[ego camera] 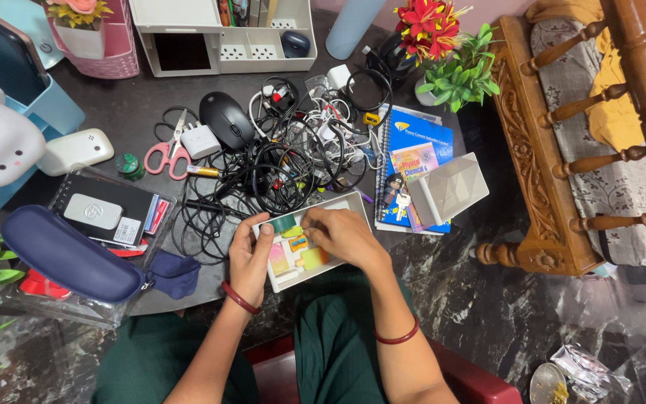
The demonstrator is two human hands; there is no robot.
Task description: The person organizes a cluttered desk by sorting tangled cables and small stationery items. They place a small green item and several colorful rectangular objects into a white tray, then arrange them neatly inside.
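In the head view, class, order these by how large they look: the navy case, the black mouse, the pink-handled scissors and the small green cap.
1. Navy case, though it lies nearer the camera.
2 and 3. Black mouse and pink-handled scissors: too alike to rank.
4. Green cap.

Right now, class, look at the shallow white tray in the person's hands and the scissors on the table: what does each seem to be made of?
The tray looks like smooth, matte white plastic, judging by its thin moulded rim; both hands, left and right, rest on it. The scissors seem to have glossy pink plastic handles and pale, probably metal, blades.
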